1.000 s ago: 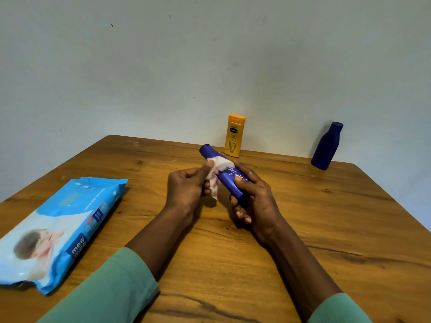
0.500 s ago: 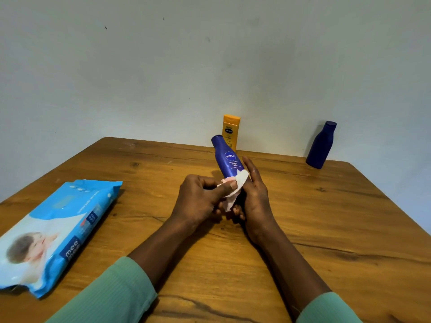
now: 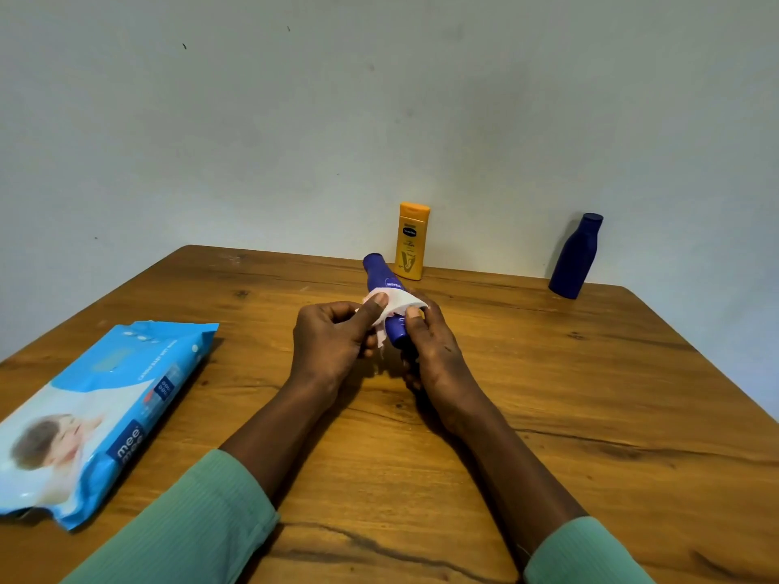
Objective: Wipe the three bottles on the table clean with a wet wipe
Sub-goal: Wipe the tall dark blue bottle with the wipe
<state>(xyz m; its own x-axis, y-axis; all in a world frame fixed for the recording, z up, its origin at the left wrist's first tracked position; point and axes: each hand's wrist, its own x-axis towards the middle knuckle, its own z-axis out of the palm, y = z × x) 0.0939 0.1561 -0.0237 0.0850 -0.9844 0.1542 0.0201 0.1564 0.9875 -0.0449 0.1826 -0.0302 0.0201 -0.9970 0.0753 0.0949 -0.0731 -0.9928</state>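
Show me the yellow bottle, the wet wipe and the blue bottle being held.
yellow bottle [image 3: 410, 246], head view, on the middle of its front label.
wet wipe [image 3: 400, 302], head view, on its flat white middle.
held blue bottle [image 3: 377, 275], head view, on its upper body above the wipe.

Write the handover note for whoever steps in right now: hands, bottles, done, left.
Left hand holds the wet wipe against the Nivea bottle, thumb on top.
Right hand grips that bottle's lower end, holding it tilted above the table.
Yellow bottle and dark blue bottle stand at the far edge; the wipes pack lies at left.
Done: nothing certain; whether those two were wiped cannot be told.
Left: finish this bottle, then the others as needed.
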